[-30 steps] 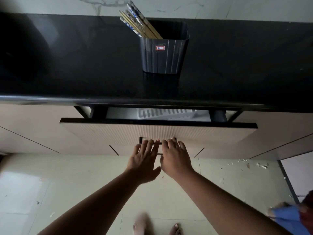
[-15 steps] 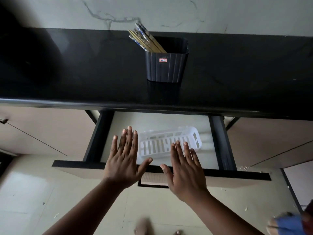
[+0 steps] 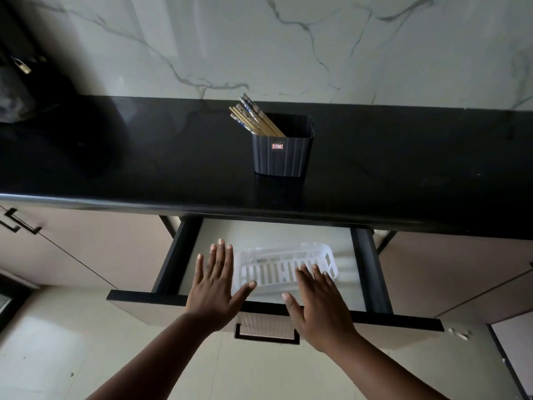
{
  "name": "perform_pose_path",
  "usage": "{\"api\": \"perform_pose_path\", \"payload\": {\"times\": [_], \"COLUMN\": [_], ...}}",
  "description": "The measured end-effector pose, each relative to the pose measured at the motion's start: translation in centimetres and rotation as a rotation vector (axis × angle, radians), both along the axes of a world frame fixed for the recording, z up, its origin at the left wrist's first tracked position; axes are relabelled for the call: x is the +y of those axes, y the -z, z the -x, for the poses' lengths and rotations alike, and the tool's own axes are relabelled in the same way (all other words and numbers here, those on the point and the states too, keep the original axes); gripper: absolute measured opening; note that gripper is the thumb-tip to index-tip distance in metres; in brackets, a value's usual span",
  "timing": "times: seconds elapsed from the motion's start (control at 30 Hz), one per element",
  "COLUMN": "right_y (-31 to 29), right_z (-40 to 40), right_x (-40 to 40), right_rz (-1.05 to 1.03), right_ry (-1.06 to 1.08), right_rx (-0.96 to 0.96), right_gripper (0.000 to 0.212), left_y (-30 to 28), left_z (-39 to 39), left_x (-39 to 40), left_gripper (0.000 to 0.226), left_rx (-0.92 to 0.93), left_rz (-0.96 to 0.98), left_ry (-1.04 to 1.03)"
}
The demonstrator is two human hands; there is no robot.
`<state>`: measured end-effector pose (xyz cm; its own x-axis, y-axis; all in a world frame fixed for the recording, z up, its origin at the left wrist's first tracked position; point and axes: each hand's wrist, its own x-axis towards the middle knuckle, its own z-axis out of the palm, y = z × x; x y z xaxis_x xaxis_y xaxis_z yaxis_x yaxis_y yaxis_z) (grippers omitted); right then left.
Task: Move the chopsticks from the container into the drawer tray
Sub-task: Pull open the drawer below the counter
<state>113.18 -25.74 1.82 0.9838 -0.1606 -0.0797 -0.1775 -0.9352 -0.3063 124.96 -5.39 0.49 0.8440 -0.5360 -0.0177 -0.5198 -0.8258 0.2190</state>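
Several wooden chopsticks with patterned tops lean to the left out of a dark ribbed container standing on the black countertop. Below it the drawer is pulled out. A white slotted plastic tray lies on its pale floor. My left hand hovers flat, fingers spread, over the drawer's front left, its thumb by the tray's left end. My right hand is also flat with fingers straight, above the tray's right part. Neither hand holds anything.
The black countertop runs the full width under a marble wall. A dark bag with a padlock sits at far left. Closed cabinet fronts flank the drawer, with a handle at left. A black handle hangs on the drawer front.
A second ago both hands gripped the handle of the nearly closed drawer. The drawer slid out, the hands let go and rose flat over it; since half a second ago they moved little.
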Motion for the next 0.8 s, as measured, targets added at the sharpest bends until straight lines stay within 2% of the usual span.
{"api": "perform_pose_path", "payload": {"times": [0.07,0.13,0.23,0.3,0.37,0.5,0.8], "right_y": [-0.7,-1.0,-1.2,-0.9,-0.1,1.1,0.6], "right_z": [-0.5,-1.5,-3.7,-5.1,-6.1,-7.1,-6.2], "right_x": [-1.5,-3.4,-6.3,-7.8,-8.9,-9.6,-7.6], "right_rz": [-0.018,-0.067,-0.325,-0.502,-0.658,-0.828,-0.829], "right_ry": [0.086,0.194,0.439,0.584,0.701,0.831,0.906], "right_rx": [-0.078,-0.098,0.032,0.143,0.193,0.218,0.333], "right_gripper": [0.062,0.054,0.052,0.052,0.052,0.037,0.017], "left_y": [-0.4,-1.4,-2.7,-2.8,-2.2,-0.5,1.0], "left_z": [-0.7,-1.8,-3.9,-5.0,-5.5,-6.1,-8.5], "left_x": [-0.5,-1.5,-2.8,-2.9,-3.1,-3.7,-2.0], "left_gripper": [0.091,0.093,0.085,0.085,0.087,0.083,0.085], "left_rx": [0.159,0.410,0.793,1.022,1.116,1.145,1.261], "left_rz": [0.201,0.467,0.822,0.929,0.887,0.797,0.775], "left_ry": [-0.158,-0.380,-0.684,-0.766,-0.765,-0.750,-0.707]}}
